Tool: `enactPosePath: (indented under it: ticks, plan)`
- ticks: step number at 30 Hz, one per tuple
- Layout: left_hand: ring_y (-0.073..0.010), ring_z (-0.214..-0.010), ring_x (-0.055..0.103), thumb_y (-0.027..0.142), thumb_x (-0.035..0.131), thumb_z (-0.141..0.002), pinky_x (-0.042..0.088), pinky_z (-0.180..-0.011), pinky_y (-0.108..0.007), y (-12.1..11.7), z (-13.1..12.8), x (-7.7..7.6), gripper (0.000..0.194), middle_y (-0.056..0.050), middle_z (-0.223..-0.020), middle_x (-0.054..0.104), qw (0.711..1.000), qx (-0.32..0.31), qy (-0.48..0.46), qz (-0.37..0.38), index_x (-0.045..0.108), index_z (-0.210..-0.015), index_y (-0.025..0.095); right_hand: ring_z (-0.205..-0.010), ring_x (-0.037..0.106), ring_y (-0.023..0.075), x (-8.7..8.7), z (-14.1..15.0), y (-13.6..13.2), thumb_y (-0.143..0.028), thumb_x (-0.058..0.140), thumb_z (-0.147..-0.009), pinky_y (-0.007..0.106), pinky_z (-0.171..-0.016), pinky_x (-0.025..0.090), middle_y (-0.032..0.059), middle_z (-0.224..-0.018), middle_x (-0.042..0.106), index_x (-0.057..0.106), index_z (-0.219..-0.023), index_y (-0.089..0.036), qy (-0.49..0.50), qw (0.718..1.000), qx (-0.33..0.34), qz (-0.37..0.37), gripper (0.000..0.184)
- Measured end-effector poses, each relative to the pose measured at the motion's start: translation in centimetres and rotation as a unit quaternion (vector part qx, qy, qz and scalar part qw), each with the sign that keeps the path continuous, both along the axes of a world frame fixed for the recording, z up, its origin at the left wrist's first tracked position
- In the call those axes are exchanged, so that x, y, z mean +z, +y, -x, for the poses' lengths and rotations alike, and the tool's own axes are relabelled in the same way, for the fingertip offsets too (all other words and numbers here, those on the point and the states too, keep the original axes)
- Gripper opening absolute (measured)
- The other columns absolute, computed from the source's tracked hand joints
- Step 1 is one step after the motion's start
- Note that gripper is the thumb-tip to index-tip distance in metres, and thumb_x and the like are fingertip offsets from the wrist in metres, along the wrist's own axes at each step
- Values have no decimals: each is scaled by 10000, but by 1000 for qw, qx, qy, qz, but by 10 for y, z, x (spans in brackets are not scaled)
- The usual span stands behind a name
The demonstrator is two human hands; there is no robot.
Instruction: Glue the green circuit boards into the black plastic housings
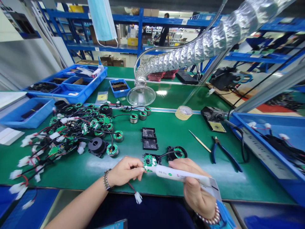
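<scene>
Head view: left hand [125,171] pinches green circuit board [149,163] at fingertips.

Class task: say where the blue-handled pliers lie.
In the head view, the blue-handled pliers lie on the green workbench, right of a slim pointed tool and up-right of the person's right hand.

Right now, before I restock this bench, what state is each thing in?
Left hand: pinching green circuit board, wire dangling
Right hand: holding white tube, tip at the board
Blue-handled pliers: lying on green bench mat, handles apart
Tan tape roll: lying flat
Black housing covers: lying side by side
</scene>
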State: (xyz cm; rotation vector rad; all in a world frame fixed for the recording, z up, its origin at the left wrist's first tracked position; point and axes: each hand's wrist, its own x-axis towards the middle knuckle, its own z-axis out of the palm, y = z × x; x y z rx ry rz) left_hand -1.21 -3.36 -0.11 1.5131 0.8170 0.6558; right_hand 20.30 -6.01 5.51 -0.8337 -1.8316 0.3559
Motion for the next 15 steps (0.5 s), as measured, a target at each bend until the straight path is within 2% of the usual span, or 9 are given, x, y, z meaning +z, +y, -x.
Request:
enactPosePath:
  ticks: [7,12,14,15]
  plan:
    - [-54,-402,431,331,523,-815,318,-418,-155,0,0,1,279,-15,-529,615,1000,1,0,-2,608,-665,111,-717,616,151,8,-2,1,-329,295,-929,256,-596,515,66,-797,651,628,-954,-173,-47,999,-5,-20,369]
    - [-56,-403,436,335,523,-812,318,-416,-157,0,-1,2,292,-9,-515,602,1000,0,0,10,589,-630,117,-753,627,147,25,-9,-1,-344,322,-924,237,-636,520,87,-839,665,621,-998,-146,-162,983,64,-59,366]
    - [-60,-409,447,346,527,-808,319,-416,-157,-1,-1,1,291,-11,-522,605,1000,4,-4,17,578,-634,119,-740,627,151,27,-11,1,-351,349,-915,242,-627,521,87,-830,666,633,-979,-151,-139,987,67,-43,353]
    - [-61,-412,451,349,529,-806,319,-415,-157,-1,-1,1,287,-12,-527,608,1000,7,-5,20,575,-640,120,-726,627,155,26,-12,5,-362,360,-909,251,-617,522,88,-826,663,642,-951,-157,-93,994,49,-21,351]
